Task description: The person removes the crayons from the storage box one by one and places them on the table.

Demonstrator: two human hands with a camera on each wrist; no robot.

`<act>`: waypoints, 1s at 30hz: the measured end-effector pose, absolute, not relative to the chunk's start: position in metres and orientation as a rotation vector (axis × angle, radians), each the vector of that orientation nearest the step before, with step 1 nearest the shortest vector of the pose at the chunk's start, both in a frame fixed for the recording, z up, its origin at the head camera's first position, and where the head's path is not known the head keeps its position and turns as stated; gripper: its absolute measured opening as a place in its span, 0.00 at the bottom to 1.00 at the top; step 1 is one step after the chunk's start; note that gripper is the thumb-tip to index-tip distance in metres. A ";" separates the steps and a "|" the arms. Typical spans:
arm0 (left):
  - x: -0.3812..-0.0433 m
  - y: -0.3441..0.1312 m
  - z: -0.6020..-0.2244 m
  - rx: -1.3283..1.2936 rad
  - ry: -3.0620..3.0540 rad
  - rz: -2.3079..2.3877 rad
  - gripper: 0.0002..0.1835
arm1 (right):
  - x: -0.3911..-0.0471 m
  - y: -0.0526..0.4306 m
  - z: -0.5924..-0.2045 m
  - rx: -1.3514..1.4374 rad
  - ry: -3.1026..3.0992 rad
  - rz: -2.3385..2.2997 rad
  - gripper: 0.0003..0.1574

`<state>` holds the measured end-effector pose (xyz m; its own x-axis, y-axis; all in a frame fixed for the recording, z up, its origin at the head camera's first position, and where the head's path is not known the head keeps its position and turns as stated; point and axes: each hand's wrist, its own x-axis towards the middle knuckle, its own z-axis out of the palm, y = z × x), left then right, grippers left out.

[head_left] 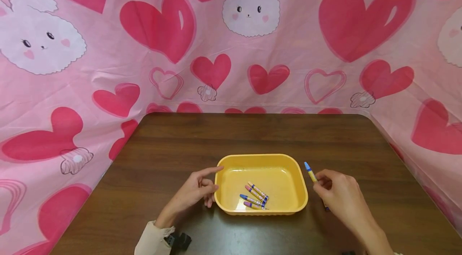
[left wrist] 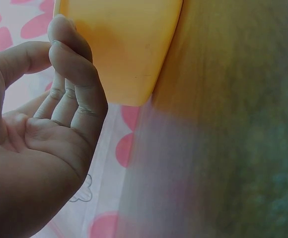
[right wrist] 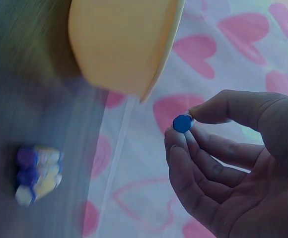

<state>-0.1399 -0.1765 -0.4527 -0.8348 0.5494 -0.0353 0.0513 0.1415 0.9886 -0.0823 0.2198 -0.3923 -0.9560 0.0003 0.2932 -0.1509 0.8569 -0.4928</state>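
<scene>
A yellow plastic tray (head_left: 285,185) stands on the table with several crayons (head_left: 254,195) lying in it, pink, blue and pale-tipped. My left hand (head_left: 196,189) is at the tray's left side; its index finger and thumb lie at the rim, the other fingers curl against the outer wall. Just off the right side, my right hand (head_left: 343,195) pinches a blue crayon (head_left: 309,171) between thumb and fingers, tip pointing up and toward the tray. Its flat blue end shows in the right wrist view. Loose crayons (right wrist: 39,173) lie on the table below this hand, mostly hidden by it in the head view.
The dark brown wooden table (head_left: 173,138) reaches back to a pink cloth (head_left: 231,86) with hearts and rabbits, which hangs behind it and at both sides. A black strap device (head_left: 178,241) is on the left wrist.
</scene>
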 end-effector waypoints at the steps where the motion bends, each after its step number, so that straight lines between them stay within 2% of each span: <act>1: -0.140 -0.177 -0.453 0.571 2.042 1.734 0.29 | -0.082 0.224 -0.393 0.103 -2.751 0.763 0.04; 18: -0.140 -0.177 -0.450 0.525 2.074 1.709 0.30 | -0.083 0.280 -0.427 -0.031 -2.905 0.686 0.04; 30: -0.140 -0.176 -0.451 0.535 2.052 1.717 0.29 | -0.087 0.286 -0.438 -0.059 -3.068 0.734 0.05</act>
